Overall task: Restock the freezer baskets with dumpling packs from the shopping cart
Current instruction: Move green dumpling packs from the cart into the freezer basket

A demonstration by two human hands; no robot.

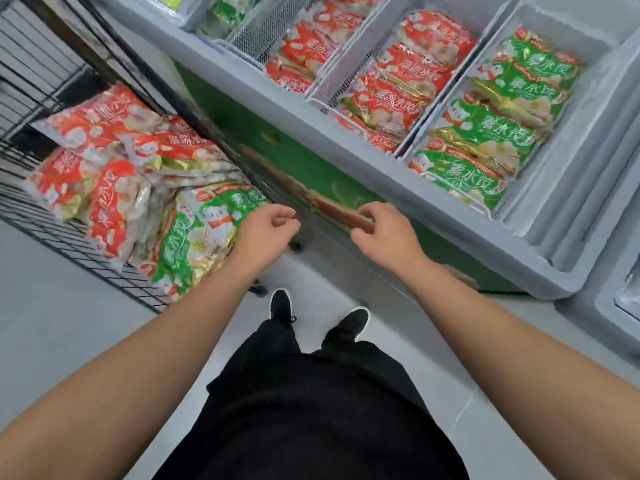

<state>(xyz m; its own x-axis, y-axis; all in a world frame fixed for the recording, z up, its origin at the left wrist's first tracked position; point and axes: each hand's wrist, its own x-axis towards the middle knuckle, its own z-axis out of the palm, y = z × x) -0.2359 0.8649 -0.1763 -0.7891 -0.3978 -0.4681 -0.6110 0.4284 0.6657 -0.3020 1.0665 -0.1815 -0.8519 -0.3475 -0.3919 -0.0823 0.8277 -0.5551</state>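
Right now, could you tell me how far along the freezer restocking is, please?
Done: the freezer baskets already hold rows of red packs and green packs. In hand: nothing; the left hand and right hand are both empty, the left beside the shopping cart. Left: a pile of red packs and a few green ones still waits in the cart.

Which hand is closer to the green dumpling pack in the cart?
Left. The left hand hovers at the green dumpling pack's edge; the right hand is farther away, by the freezer front.
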